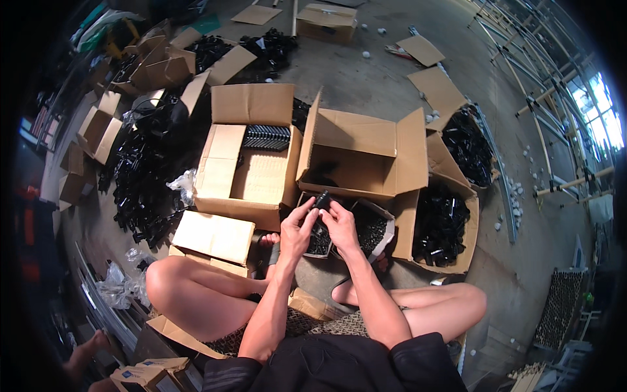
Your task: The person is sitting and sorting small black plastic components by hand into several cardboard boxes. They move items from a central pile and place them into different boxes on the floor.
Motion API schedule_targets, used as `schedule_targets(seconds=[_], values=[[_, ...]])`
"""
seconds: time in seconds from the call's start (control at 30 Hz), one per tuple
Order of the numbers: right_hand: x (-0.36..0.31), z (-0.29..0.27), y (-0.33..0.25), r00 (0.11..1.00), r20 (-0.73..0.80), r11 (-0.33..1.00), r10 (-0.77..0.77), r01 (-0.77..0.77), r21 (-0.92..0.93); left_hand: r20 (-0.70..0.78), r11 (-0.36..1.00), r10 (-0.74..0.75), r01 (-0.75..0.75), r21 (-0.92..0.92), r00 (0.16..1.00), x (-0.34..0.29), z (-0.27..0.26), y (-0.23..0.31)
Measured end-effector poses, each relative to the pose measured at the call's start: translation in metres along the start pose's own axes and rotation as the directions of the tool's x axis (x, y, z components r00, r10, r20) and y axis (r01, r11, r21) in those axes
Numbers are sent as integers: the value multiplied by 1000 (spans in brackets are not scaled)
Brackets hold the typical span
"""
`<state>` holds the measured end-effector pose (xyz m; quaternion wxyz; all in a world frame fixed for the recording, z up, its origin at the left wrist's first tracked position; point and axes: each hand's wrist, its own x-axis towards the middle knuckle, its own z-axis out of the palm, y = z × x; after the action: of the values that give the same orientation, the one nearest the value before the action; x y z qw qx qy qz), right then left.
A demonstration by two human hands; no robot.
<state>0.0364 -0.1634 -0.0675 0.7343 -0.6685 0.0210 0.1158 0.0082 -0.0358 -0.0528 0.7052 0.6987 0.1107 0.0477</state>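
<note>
A small black cylindrical plastic part (322,199) is pinched between both hands, tilted, above the small boxes in front of me. My left hand (297,227) closes on it from the left, thumb and fingers together. From the other side my right hand (339,225) grips the same part with its fingertips. Below the hands are a box of small black pieces (319,243) and, to its right, another box of small dark pieces (371,228). Beyond stands an open cardboard box (356,130) with some black items inside; what exactly they are is too dark to tell.
At left stands an open box (255,104) with rows of black parts. Large heaps of black parts (147,163) cover the floor farther left. A box of black parts (441,225) sits at right. Metal framing (522,85) and scattered white pieces (516,202) lie beyond.
</note>
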Motion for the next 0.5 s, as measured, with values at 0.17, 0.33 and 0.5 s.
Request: schedule_targets(seconds=[0.17, 0.33, 0.5], values=[[-4, -3, -14, 980, 131, 918, 148, -86, -387, 29, 975, -160, 162, -151, 987, 2, -14, -27], [2, -51, 38, 984, -4, 955, 176, -172, -241, 114, 777, -408, 409, -478, 906, -2, -8, -61], [-14, -109, 101, 945, -264, 269, 194, -310, -912, 370, 519, -413, 549, -655, 832, 9, 0, -74]])
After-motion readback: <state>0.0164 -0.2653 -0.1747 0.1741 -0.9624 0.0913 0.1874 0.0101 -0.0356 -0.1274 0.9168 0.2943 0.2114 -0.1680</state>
